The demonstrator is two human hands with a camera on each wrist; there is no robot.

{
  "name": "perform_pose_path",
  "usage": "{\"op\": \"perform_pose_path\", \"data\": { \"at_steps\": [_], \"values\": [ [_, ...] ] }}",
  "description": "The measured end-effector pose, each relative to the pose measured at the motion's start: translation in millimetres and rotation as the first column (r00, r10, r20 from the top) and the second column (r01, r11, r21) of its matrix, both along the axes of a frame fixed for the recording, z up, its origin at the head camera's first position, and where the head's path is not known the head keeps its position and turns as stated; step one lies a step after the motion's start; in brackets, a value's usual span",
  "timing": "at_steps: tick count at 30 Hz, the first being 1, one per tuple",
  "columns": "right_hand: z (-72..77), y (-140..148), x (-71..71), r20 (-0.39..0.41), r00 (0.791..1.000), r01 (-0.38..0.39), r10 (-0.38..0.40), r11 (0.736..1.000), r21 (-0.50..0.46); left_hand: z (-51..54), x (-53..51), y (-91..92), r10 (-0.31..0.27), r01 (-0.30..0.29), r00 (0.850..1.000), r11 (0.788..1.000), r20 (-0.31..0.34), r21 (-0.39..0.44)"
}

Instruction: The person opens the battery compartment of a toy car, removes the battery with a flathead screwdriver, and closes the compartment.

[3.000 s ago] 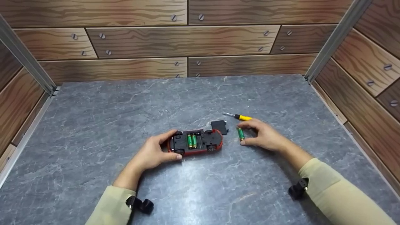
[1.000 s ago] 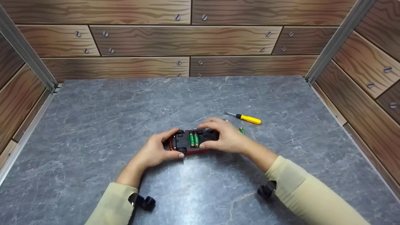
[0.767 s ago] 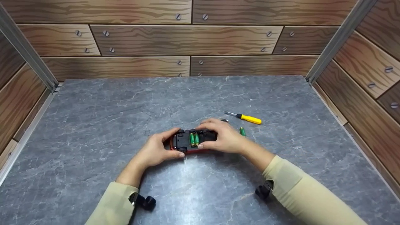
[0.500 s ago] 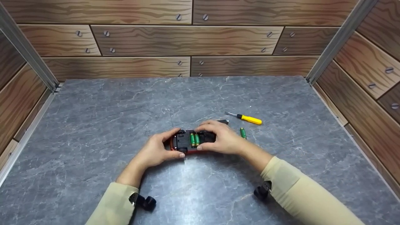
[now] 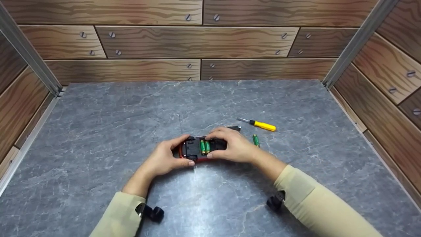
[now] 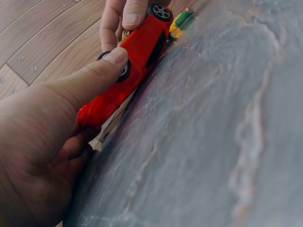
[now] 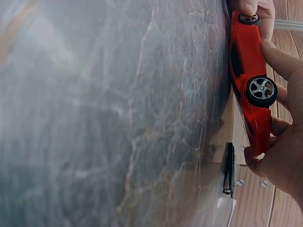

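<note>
A red toy car [image 5: 190,149] lies upside down, two green batteries [image 5: 205,146] side by side in its black underside. My left hand [image 5: 161,158] grips one end of it, thumb along the near side. Over the other end arches my right hand [image 5: 235,144], with a fingertip and thumb at the two ends of the right-hand battery; the other fingers hide part of the compartment. In the left wrist view a battery end [image 6: 126,35] shows above the side of the car [image 6: 137,52]. The right wrist view shows the car's red flank [image 7: 253,52] and wheel [image 7: 262,91].
A loose green battery [image 5: 256,140] lies on the grey table [image 5: 131,112], right of the right hand. Behind it is a yellow screwdriver [image 5: 264,126]. A black cover [image 5: 235,127] is partly hidden by the right hand. Wood-patterned walls [image 5: 148,42] surround the table.
Three seconds ago my right hand held a green battery, which now lies on the table. That hand has moved left to the car, then slightly further toward the seated batteries. My left hand keeps its grip.
</note>
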State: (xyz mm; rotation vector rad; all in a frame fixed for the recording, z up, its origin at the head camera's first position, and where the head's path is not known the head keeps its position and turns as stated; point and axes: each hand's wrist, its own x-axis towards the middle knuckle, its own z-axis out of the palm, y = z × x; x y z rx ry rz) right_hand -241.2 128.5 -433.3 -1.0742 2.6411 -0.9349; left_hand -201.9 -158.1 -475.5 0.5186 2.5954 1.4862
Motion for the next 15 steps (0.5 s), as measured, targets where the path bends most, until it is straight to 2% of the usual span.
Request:
{"op": "perform_pose_path", "data": {
  "at_steps": [15],
  "values": [
    [-1.6,-0.7,-1.2,0.015,1.000,-0.002,0.002,1.000,0.003,1.1,1.1,-0.2,0.005,-0.005,1.000,1.000,-0.012,0.002]
  ]
}}
